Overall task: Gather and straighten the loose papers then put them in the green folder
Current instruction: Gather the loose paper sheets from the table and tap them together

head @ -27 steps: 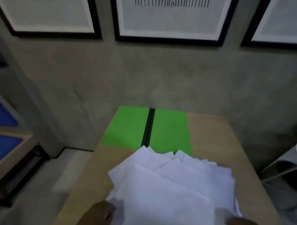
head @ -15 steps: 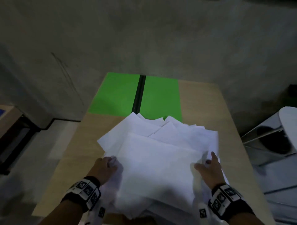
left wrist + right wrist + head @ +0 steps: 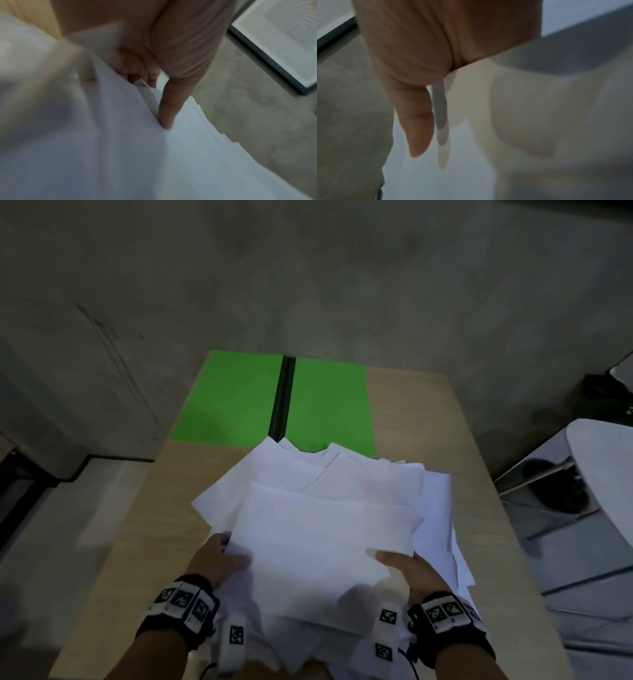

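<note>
Both hands on the loose papers (image 3: 329,529), one at each side of the pile. Left hand (image 3: 219,558) grips the left edge: thumb lies on top of the sheets, fingers tucked under, so it's closed around the stack edge. Left wrist view confirms it, with the thumb (image 3: 169,108) pressed flat onto the top sheet and curled fingers (image 3: 137,69) behind the paper edge. Right hand (image 3: 407,571) grips the right edge the same way: thumb on top pointing inward, fingers hidden beneath the sheets. Right wrist view is blurry; the thumb (image 3: 418,128) lies along the paper, rest of the fingers not visible, covered by a curved sheet.

Papers are white, fanned out and uneven, corners sticking out toward the far side and to the right. Pile sits on the near half of the wooden desk (image 3: 428,419), near edge hanging toward the person. Whether the pile is lifted or resting on the desk, cannot tell.

Green folder (image 3: 239,402) lies open and flat at the far end of the desk, against the wall, dark spine (image 3: 282,398) down the middle. The papers' far corners just overlap its near edge.

Black wristbands with square markers on both wrists. White chair (image 3: 596,474) to the right of the desk. Grey concrete wall (image 3: 308,285) behind.
</note>
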Motion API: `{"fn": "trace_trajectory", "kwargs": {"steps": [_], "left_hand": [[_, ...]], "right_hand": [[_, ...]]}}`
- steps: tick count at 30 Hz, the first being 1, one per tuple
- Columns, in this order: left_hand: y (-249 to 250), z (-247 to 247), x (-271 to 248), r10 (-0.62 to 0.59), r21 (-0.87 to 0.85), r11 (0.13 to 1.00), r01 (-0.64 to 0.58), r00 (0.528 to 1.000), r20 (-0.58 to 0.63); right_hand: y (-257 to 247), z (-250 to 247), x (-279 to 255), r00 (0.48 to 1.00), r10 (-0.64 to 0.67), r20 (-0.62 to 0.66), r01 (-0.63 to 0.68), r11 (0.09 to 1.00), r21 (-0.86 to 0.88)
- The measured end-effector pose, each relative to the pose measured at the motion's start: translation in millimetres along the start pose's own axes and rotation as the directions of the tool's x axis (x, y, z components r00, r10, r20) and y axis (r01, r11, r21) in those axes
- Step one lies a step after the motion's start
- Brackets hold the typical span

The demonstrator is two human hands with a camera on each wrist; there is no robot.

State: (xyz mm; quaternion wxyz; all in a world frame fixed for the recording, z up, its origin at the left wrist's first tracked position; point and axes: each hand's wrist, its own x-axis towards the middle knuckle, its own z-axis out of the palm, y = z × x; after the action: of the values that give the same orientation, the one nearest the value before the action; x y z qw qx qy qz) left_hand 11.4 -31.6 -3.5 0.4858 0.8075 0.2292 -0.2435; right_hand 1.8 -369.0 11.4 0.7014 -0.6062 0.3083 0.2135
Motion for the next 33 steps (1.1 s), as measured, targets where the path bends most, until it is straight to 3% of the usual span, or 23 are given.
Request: {"fn": "trace_trajectory", "kwargs": {"steps": [6,11,15,19,21,23,26,28,30,31,33], "left_hand": [[-8,-8,-2,0.088,-0.279,0.959,-0.044,0.985,0.147],[-4,-16,-15,0.180,-0.507,0.862,-0.019,0.946,0.270],[19,-18,-14,0.262,-0.472,0.872,-0.132,0.939,0.222],[42,-27,-13,0.305,-0.335,0.878,-0.342,0.939,-0.159],[49,-33,-15,0.349,-0.111,0.918,-0.381,0.907,-0.234],[60,-37,-19,0.498,0.137,0.867,-0.479,0.847,-0.188],[94,-42,-27,0.664,0.458,0.700,-0.548,0.736,-0.133],[129,-45,-35,0.630,0.565,0.647,-0.512,0.776,-0.018],[159,-45,-39,0.486,0.669,0.588,-0.456,0.859,0.159],[170,-45,-39,0.401,0.677,0.586,-0.445,0.886,0.235],[177,-45,-32,0.303,0.621,0.641,-0.451,0.892,0.335]], "right_hand": [[1,4,-3,0.988,-0.104,-0.115,0.088,0.987,-0.133],[-4,-17,-23,0.987,-0.150,0.048,0.151,0.988,-0.012],[-30,-25,-37,0.977,-0.195,0.092,0.191,0.980,0.053],[-43,-36,-32,0.978,-0.183,0.100,0.179,0.982,0.053],[-46,-40,-31,0.982,-0.164,0.099,0.163,0.986,0.018],[-52,-44,-32,0.979,-0.178,0.098,0.187,0.978,-0.091],[-71,-47,-32,0.961,-0.222,0.163,0.265,0.905,-0.333],[-88,-48,-32,0.948,-0.238,0.213,0.304,0.875,-0.378],[-104,-48,-32,0.934,-0.269,0.234,0.342,0.862,-0.375],[-111,-48,-32,0.926,-0.292,0.242,0.366,0.851,-0.375],[-121,-49,-27,0.914,-0.333,0.232,0.399,0.842,-0.364]]}}
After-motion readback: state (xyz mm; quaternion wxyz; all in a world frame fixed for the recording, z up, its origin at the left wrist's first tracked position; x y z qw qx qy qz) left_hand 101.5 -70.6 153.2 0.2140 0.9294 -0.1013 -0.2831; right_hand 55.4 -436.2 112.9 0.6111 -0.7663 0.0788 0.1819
